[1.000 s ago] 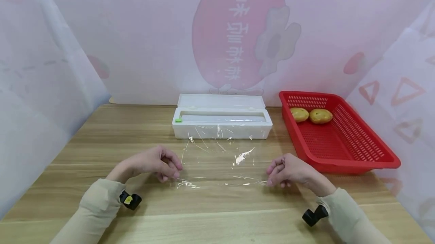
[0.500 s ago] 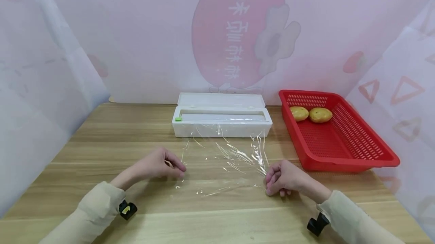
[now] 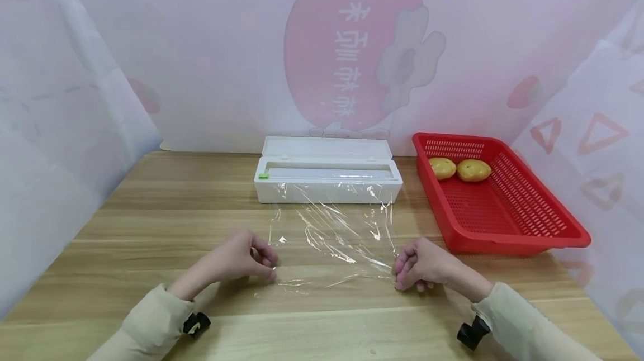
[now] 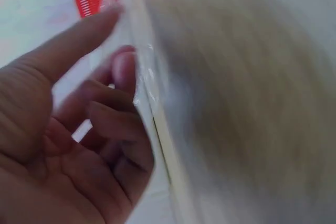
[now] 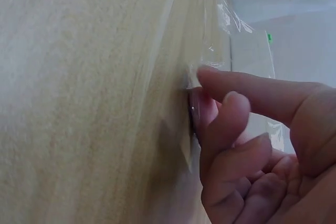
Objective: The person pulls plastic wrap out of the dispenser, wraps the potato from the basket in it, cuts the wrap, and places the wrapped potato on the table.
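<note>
A sheet of clear plastic wrap point(image 3: 332, 238) runs out over the front of a white wrap dispenser box point(image 3: 329, 193) towards the person. My right hand point(image 3: 422, 266) pinches its near right corner between thumb and index finger; the right wrist view shows the thumb tip point(image 5: 206, 74) meeting the index fingertip there. At the near left corner my left hand point(image 3: 244, 260) has bent fingers right at the film's edge. In the left wrist view its thumb tip point(image 4: 116, 13) and index fingertip point(image 4: 126, 69) stand apart beside the crinkled film point(image 4: 149, 72). The wrap is creased and shiny between the hands.
The box's lid point(image 3: 327, 147) stands raised at the back, and a green slider point(image 3: 264, 176) sits at its left end. To the right is a red perforated basket point(image 3: 503, 242) with two yellow, potato-like items point(image 3: 474, 170). Printed cloth point(image 3: 211, 59) encloses the wooden table point(image 3: 151, 210).
Both hands have come slightly nearer to the person, the left also shifting a little to the right. The wrap between them has become more creased. The box and basket stay put.
</note>
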`<state>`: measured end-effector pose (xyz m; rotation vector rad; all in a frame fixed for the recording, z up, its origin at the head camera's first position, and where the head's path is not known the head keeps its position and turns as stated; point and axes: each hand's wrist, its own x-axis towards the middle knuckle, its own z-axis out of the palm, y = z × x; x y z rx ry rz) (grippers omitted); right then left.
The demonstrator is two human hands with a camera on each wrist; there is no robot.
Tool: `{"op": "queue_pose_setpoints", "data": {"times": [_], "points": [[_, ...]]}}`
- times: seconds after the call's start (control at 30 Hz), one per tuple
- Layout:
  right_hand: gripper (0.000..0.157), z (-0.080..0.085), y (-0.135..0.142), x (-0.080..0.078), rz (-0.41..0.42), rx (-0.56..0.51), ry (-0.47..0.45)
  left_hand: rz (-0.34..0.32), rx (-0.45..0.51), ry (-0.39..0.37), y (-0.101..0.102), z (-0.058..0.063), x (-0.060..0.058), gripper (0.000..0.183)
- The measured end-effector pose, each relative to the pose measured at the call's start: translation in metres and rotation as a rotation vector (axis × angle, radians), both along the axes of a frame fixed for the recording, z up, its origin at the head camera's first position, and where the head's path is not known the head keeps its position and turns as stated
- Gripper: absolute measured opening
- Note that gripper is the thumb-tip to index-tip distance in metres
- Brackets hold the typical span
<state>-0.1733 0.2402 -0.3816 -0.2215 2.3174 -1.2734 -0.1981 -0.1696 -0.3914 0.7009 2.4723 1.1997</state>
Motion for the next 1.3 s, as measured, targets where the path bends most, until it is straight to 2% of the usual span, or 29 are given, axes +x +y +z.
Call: {"op": "queue_pose_setpoints", "data": {"times": [0.17,0.33,0.53,0.77,1.03,1.3], "points": [[0.009,0.001,0.001,-0.001,-0.017,0.038,-0.001,-0.032,0.005,-0.004,-0.003,-0.001,0.002,0.021],[0.010,0.002,0.001,0.000,-0.032,0.030,-0.009,-0.052,0.003,-0.019,-0.003,0.000,0.002,0.022],[0.011,0.010,0.003,0.008,-0.049,-0.003,0.063,-0.061,-0.012,0.002,-0.001,0.001,0.002,0.024],[0.019,0.032,0.004,0.010,-0.153,-0.096,0.099,-0.066,-0.051,0.023,0.001,0.003,0.002,0.024],[0.028,0.061,0.011,0.004,-0.215,-0.156,0.147,-0.043,-0.095,0.027,0.005,0.007,0.003,0.026],[0.039,0.099,0.030,-0.012,-0.298,-0.181,0.239,-0.048,-0.078,0.026,0.006,0.004,0.003,0.028]]}}
